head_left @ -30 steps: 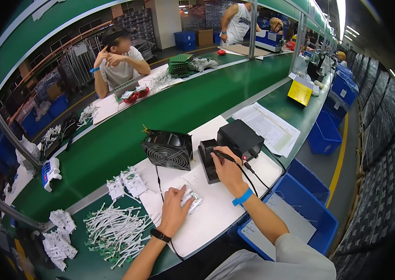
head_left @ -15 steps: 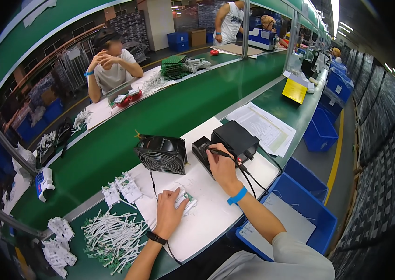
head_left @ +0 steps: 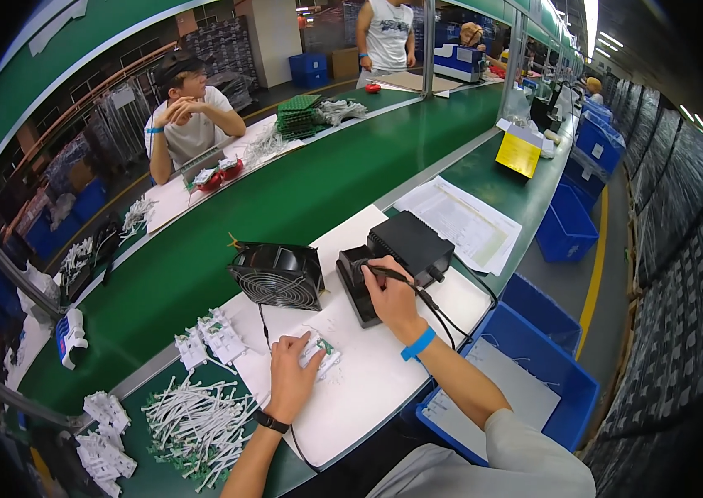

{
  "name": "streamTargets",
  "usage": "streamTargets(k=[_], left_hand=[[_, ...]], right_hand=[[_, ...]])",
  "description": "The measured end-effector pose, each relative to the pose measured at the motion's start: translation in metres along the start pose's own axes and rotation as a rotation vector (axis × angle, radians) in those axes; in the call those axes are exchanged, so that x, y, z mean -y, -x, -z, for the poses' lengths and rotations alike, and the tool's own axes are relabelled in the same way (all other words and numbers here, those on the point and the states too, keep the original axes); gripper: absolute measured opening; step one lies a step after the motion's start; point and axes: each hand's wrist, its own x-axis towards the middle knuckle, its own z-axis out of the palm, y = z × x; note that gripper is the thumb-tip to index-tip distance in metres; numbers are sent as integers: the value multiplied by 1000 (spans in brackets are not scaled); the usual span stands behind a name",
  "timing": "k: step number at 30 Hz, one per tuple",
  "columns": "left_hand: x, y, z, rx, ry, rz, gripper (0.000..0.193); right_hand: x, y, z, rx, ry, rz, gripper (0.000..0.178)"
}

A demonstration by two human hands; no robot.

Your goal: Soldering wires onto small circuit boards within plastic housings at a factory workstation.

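Observation:
My right hand (head_left: 391,305) grips a black soldering iron (head_left: 393,272) by its handle, the tip end inside the black iron stand (head_left: 353,286). Beside the stand is a black soldering station box (head_left: 411,241), the cable running back from my hand. With my left hand (head_left: 291,378) I hold a white plastic housing with a small green circuit board (head_left: 325,351) down on the white work board (head_left: 351,415), fingers over its left side and thumb along the near edge. The fingers partly cover the housing. A black fan (head_left: 278,278) stands just beyond it.
Left of my hand lie white housings (head_left: 208,336) and a pile of white wires with green boards (head_left: 198,427); more housings (head_left: 106,448) sit farther left. Papers (head_left: 463,220) lie behind the station. Blue bins (head_left: 580,407) stand at right. Across the green belt (head_left: 285,203) a person sits.
The whole view has shifted slightly, so the bench appears a little farther left. My hands keep nearly the same places and holds. A standing person across the belt has turned and changed posture.

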Motion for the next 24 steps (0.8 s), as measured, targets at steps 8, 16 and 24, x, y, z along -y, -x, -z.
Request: streamTargets(k=[8,16,24], left_hand=[[-2,-5,-1,-4,3,35,46],[9,-4,-3,-33,21,0,45],[12,3,-6,-47,19,-15,44]], right_hand=[[-3,0,-1,-12,141,276,11],[-6,10,-9,-59,82,202,12],[-7,15,-5,-104,-26,83,13]])
